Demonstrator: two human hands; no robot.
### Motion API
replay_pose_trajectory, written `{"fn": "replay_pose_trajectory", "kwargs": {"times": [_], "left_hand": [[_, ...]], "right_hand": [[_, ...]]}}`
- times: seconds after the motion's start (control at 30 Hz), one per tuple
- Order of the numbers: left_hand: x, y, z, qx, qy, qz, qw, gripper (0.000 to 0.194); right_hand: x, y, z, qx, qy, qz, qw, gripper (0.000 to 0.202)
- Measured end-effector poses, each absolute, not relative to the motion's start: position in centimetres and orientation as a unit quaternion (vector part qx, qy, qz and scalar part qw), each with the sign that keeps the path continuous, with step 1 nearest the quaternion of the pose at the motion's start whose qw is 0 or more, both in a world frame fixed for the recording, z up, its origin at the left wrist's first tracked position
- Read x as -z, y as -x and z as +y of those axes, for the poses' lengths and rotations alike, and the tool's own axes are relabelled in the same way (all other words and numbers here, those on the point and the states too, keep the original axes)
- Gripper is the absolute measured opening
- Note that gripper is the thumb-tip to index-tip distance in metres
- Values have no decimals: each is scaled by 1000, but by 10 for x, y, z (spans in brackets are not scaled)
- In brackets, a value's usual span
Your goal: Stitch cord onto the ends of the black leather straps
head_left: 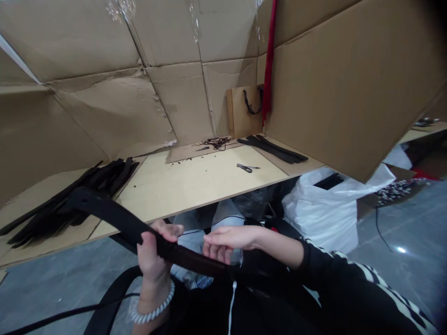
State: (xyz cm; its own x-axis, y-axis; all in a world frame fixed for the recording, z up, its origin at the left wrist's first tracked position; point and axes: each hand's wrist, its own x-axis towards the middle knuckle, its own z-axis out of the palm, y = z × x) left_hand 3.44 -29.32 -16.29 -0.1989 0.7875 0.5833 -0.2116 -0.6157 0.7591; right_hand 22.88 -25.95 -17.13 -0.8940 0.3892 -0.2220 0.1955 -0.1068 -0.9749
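Observation:
A long dark strap (pixel 122 218) runs slantwise from over the table's left part down toward my lap. Its lower stretch looks brown and wrapped. My left hand (pixel 155 246) is closed round the middle of the strap, thumb and fingers on either side. Just right of it, my right hand (pixel 226 242) has its fingers curled together beside the strap's lower part. A thin dark cord seems to run between the two hands; how the right fingers hold it is too small to tell.
On the table (pixel 181 186) lie a pile of dark straps (pixel 104 186), small snips (pixel 246 168), tangled cord (pixel 218 143) and more dark strips (pixel 274 149). A paper bag (pixel 240 111) stands behind. Cardboard walls enclose the table; a white sack (pixel 321 209) is below right.

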Motion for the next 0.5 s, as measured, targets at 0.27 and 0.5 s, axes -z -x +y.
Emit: {"fn": "replay_pose_trajectory", "kwargs": {"times": [0.27, 0.5], "left_hand": [[156, -29, -290, -736, -512, 294, 333, 49], [159, -37, -288, -775, -445, 328, 306, 42]], "right_hand": [[166, -230, -275, -810, 142, -564, 81, 40], [170, -233, -262, -755, 130, -619, 173, 49]]}}
